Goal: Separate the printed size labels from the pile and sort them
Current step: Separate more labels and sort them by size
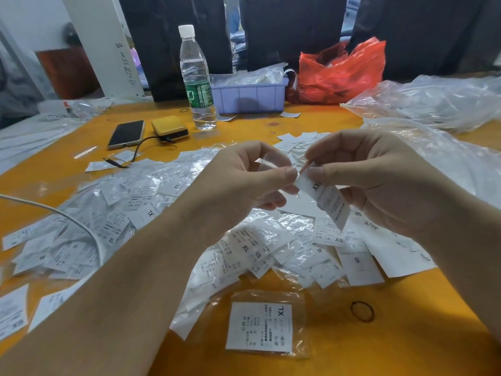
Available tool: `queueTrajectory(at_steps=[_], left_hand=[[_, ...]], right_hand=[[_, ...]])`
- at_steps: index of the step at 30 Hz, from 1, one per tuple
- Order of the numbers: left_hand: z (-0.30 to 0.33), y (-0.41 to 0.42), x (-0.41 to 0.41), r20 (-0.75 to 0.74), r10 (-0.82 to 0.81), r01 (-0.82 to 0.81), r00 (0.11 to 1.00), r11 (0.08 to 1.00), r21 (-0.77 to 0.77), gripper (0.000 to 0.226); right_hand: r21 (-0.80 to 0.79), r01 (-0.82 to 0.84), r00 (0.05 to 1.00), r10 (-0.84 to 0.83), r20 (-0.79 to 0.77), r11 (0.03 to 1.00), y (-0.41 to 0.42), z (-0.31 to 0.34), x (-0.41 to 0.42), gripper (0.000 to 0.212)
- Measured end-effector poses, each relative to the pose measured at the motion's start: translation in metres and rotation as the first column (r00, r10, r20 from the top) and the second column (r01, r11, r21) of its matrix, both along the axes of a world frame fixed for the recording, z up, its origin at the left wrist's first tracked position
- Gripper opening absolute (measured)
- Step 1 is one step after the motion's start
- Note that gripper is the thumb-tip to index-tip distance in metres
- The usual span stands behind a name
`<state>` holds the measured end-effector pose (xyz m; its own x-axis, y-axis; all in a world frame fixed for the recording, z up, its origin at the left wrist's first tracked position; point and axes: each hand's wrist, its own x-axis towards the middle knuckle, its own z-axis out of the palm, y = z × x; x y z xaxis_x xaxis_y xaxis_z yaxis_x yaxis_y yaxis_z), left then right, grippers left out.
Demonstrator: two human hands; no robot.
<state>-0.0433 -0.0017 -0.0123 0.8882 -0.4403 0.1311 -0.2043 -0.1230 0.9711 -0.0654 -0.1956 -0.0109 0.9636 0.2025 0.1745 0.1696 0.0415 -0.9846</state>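
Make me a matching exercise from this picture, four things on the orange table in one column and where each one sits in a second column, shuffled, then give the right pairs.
Things
1. clear plastic water bottle with white cap
2. black rubber band loop
3. dark smartphone lying flat
4. red crumpled plastic bag

Places
A. left of the yellow power bank
B. near edge of the table, right of the lone bagged XL label
C. far side, right of the lilac plastic bin
D. standing against the lilac bin's left front corner

Pairs: 1-D, 2-B, 3-A, 4-C
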Motion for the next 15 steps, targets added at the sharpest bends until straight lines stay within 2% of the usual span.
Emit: queueTrajectory(at_steps=[3,6,10,15], left_hand=[[0.0005,-0.0011,-0.0021,0.015,-0.004,0.004,1.0,1.0,0.004,0.01],[0.0008,-0.0016,-0.0033,0.016,0.002,-0.002,1.0,1.0,0.005,0.022],[0.0009,-0.0011,-0.003,-0.008,-0.005,0.005,1.0,1.0,0.003,0.026],[0.0005,-0.0013,-0.0028,-0.057,-0.033,0.034,0.998,0.999,0.009,0.02]], right_hand=[[0.077,-0.038,0.999,0.039,0.0,0.996,0.0009,-0.0017,0.0004,0.029],[0.067,-0.045,0.999,0.044,0.021,0.997,0.0017,-0.0039,0.0008,0.027],[0.006,0.02,0.996,-0.02,0.086,1.0,0.0028,-0.0049,0.0003,0.03],[0.033,0.116,0.977,-0.12,0.175,0.993,0.0036,-0.0039,-0.0016,0.027]])
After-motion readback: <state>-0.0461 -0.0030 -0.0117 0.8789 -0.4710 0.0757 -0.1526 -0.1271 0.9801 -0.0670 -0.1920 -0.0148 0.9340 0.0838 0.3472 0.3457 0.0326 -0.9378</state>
